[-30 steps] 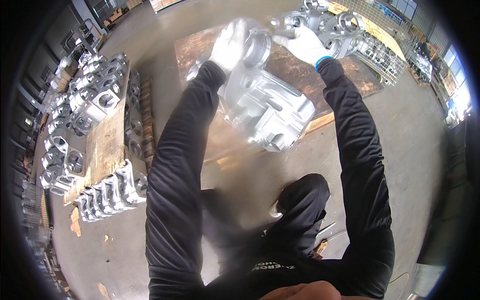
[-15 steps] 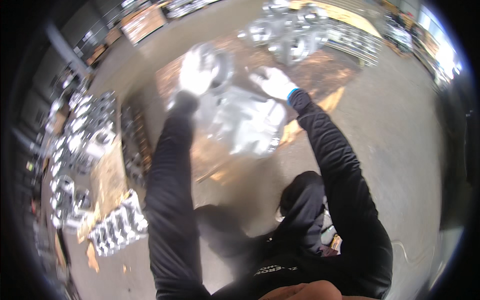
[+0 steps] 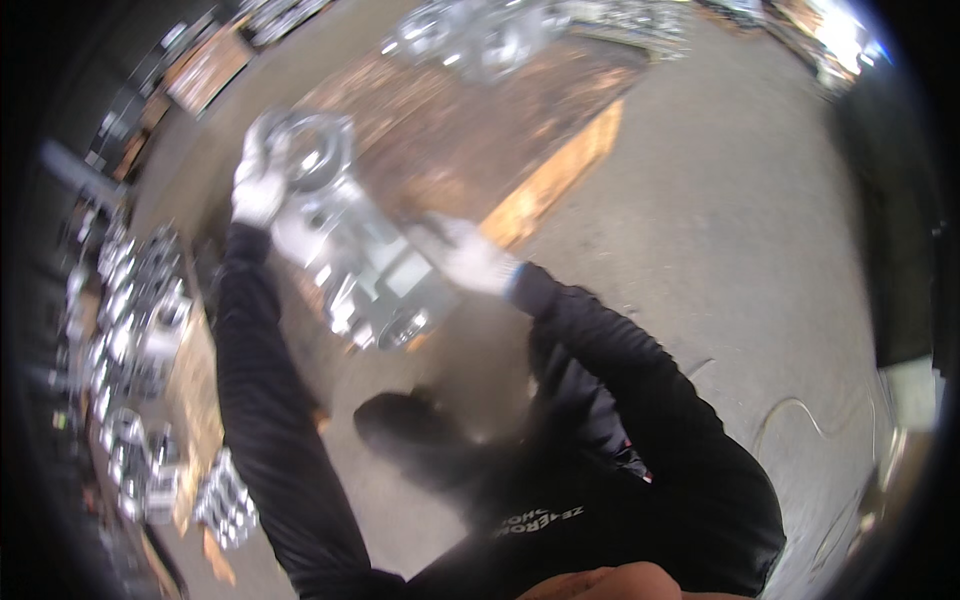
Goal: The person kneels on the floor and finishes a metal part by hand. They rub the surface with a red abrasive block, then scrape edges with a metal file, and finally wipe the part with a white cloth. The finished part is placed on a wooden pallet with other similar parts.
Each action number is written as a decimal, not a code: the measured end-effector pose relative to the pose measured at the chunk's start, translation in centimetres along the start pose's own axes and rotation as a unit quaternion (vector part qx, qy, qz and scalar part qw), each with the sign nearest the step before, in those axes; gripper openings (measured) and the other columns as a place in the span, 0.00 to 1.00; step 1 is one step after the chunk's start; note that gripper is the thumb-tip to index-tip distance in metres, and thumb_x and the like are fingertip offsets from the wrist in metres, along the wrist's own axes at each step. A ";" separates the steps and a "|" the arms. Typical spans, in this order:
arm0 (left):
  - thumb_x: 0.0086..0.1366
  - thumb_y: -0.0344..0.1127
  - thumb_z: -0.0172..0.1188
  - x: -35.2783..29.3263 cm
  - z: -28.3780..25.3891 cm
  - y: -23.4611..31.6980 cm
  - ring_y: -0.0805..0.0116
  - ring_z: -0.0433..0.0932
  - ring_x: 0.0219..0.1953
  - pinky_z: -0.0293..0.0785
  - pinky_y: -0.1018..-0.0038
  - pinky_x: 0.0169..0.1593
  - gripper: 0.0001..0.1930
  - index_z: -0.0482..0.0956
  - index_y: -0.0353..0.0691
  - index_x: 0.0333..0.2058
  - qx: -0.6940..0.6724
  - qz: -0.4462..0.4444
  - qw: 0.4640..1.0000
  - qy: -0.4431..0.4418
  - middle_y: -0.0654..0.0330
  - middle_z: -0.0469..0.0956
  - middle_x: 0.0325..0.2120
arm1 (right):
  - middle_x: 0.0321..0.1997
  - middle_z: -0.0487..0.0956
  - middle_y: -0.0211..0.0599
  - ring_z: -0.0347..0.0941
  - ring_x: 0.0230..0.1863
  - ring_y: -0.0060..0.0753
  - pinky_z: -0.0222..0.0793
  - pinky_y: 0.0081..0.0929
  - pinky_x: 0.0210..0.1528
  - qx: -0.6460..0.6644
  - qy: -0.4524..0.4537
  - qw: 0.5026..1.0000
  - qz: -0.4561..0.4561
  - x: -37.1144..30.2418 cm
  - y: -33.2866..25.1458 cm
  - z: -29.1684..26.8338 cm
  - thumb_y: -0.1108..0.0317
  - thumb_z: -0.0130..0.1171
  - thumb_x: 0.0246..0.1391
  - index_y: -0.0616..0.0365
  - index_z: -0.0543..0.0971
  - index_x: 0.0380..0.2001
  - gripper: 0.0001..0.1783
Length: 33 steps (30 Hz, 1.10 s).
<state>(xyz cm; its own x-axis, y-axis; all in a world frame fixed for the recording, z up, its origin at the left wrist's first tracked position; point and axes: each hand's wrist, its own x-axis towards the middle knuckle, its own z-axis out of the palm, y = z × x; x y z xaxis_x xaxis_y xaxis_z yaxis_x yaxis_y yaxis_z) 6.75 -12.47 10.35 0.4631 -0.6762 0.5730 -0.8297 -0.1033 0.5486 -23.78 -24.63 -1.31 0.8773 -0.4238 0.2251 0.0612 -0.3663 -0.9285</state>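
A large silvery metal casting [image 3: 360, 250] slants across the near left part of a brown board-topped pallet, with a round ring-shaped opening at its far end. My left hand [image 3: 260, 185], in a white glove, grips the outer left rim of that ring end. At the casting's right side is my right hand [image 3: 470, 257], gloved in white with a blue cuff. Its fingers point at the casting's edge, but motion blur hides whether they touch or grip it. The casting's underside cannot be seen.
The brown pallet top [image 3: 440, 150] has a pale wooden edge [image 3: 555, 180] on its right. More shiny castings [image 3: 480, 35] stand at its far end. Rows of metal parts [image 3: 130, 330] fill the left side. A thin hose [image 3: 800, 405] lies on the grey floor to the right.
The view has shifted, so the pallet appears farther left. The casting has come nearer to me with my left hand at its ring end. My right hand has moved nearer, along the casting's right side.
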 end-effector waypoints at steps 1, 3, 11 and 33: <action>0.82 0.41 0.54 -0.7 -0.7 0.2 0.61 0.77 0.64 0.71 0.66 0.67 0.21 0.72 0.44 0.67 0.028 -0.027 0.999 0.005 0.54 0.81 0.59 | 0.52 0.84 0.53 0.80 0.56 0.53 0.74 0.43 0.59 0.040 -0.023 0.997 -0.053 -0.9 0.2 1.2 0.48 0.52 0.76 0.58 0.79 0.56 0.24; 0.81 0.42 0.55 -1.5 -1.3 0.7 0.62 0.81 0.57 0.75 0.67 0.64 0.19 0.74 0.44 0.65 0.049 0.013 0.998 0.037 0.56 0.83 0.54 | 0.52 0.84 0.54 0.81 0.55 0.56 0.74 0.43 0.59 0.090 -0.024 0.994 -0.050 -1.7 1.5 3.0 0.52 0.54 0.75 0.58 0.79 0.57 0.22; 0.78 0.41 0.60 -1.4 0.5 1.5 0.69 0.81 0.55 0.73 0.71 0.63 0.15 0.80 0.43 0.58 0.016 -0.004 0.996 0.088 0.60 0.85 0.50 | 0.46 0.87 0.41 0.85 0.43 0.32 0.82 0.30 0.48 -0.016 0.020 1.000 -0.017 1.6 8.5 5.0 0.69 0.63 0.70 0.60 0.78 0.60 0.18; 0.77 0.42 0.61 -1.7 0.6 1.2 0.64 0.84 0.52 0.78 0.68 0.59 0.17 0.78 0.44 0.58 0.005 -0.022 0.996 0.089 0.57 0.86 0.47 | 0.55 0.84 0.49 0.82 0.54 0.55 0.78 0.46 0.58 -0.361 0.048 0.892 -0.268 10.8 4.0 3.5 0.65 0.64 0.58 0.49 0.81 0.60 0.25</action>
<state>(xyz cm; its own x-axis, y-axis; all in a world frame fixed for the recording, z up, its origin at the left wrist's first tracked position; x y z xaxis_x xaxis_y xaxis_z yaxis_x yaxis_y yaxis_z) 4.82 -11.87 9.64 0.5462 -0.5316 0.6474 -0.8099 -0.1380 0.5700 -12.43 -27.78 -3.61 0.7674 -0.0845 0.6356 0.1057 -0.9610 -0.2554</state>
